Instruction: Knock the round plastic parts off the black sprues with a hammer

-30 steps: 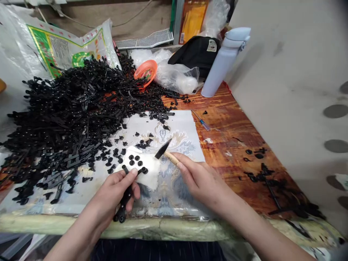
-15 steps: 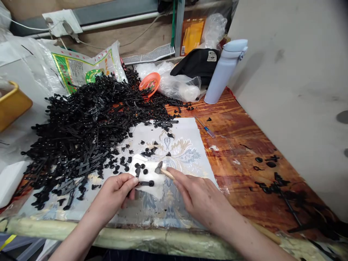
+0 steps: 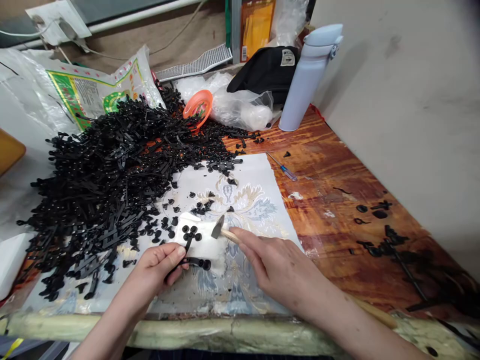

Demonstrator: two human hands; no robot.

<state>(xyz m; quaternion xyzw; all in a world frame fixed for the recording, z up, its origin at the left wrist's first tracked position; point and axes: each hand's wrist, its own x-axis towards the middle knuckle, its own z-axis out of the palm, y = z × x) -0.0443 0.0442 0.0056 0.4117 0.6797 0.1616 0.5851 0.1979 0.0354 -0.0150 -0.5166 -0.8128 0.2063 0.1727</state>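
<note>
My left hand [image 3: 161, 265] pinches dark strap-like parts between thumb and fingers. One black strap [image 3: 189, 243] points up toward several round black caps [image 3: 192, 232] lying on a white pad [image 3: 205, 244]. A second black strap [image 3: 195, 261] sticks out to the right from under the fingers, with round knobs at its end. My right hand [image 3: 262, 255] is closed round the wooden handle of a small hammer [image 3: 218, 227]. Its grey wedge-shaped metal head is just right of the caps, over the pad. Whether it touches the pad, I cannot tell.
A large heap of black parts [image 3: 112, 170] covers the left side, with an orange dish [image 3: 198, 107] behind it. A screwdriver [image 3: 283, 167] lies right of the patterned cloth [image 3: 258, 200]. Farther back stand a pale blue bottle [image 3: 309, 80] and a black pouch [image 3: 262, 75].
The camera view has shifted slightly. The strap ends in my left hand have shifted and look more tilted against the pad. The hammer head has turned more upright.
</note>
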